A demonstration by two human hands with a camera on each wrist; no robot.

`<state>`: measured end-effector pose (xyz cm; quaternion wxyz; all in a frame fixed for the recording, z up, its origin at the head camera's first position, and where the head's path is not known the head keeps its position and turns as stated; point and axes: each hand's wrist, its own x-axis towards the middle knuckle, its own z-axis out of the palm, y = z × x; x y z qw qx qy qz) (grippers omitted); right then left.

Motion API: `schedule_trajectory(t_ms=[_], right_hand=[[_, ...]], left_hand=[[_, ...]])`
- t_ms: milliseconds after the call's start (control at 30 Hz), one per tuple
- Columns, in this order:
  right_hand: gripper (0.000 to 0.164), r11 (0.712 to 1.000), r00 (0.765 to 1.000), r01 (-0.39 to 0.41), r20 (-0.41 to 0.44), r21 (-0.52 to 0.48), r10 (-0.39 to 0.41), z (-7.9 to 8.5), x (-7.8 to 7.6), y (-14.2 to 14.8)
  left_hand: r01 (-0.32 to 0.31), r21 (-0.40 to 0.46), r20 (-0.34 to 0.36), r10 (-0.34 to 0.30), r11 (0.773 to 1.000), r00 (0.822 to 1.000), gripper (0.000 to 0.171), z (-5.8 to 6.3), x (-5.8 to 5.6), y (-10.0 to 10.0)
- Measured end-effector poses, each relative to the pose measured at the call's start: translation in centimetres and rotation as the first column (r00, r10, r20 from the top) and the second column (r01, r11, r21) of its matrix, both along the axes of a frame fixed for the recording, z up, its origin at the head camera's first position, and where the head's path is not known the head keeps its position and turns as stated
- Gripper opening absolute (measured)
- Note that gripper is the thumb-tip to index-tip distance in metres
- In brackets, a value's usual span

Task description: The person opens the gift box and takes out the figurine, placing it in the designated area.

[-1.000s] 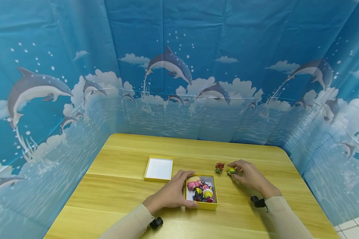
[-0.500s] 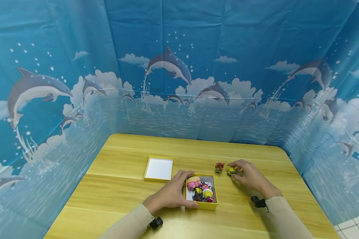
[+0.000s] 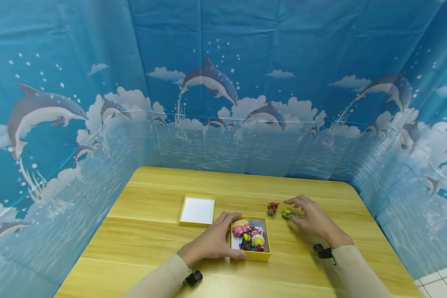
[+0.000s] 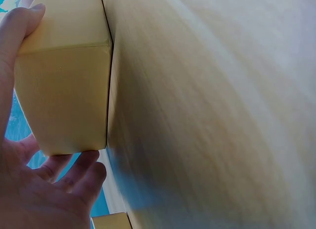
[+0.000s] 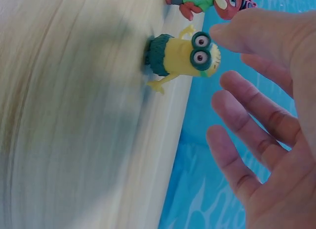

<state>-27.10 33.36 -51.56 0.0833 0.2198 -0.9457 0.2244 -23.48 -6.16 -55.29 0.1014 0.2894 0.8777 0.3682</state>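
Observation:
A yellow box (image 3: 258, 256) holds several toy figures (image 3: 247, 240), among them a pink one and a black-and-yellow one. My left hand (image 3: 217, 238) grips the box at its left side, thumb on the front wall and fingers round toward the back; the left wrist view shows the box's plain outer walls (image 4: 69, 95). To the right, a yellow minion figure (image 5: 180, 56) with green goggles and a green skirt stands upright on the table. Around its head my right hand (image 3: 316, 217) is spread, fingers apart from it. A red-headed figure (image 3: 272, 207) in green stands left of the minion.
The box's lid (image 3: 198, 210) lies with its white inside up, left of and behind the box. The wooden table (image 3: 134, 244) has rounded far corners. A blue dolphin-print curtain (image 3: 223, 149) hangs round its back and sides.
My right hand has let go of the minion figure, its fingers parting and drawing slightly back to the right. The left hand and box stay put.

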Motion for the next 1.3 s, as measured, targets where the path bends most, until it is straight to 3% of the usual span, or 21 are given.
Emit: schedule_trajectory(t_ms=[900, 1300], right_hand=[[0.047, 0.999, 0.981, -0.041, -0.187, 0.021, 0.045, 1.8, 1.9, -1.9], [0.043, 0.992, 0.968, -0.124, -0.217, 0.031, 0.128, 2.9, 2.9, -3.3]], left_hand=[[0.009, 0.025, 0.034, -0.009, 1.0, 0.999, 0.125, -0.1, -0.1, -0.2], [0.007, 0.029, 0.037, -0.008, 1.0, 0.999, 0.127, 0.0, -0.1, -0.1]])
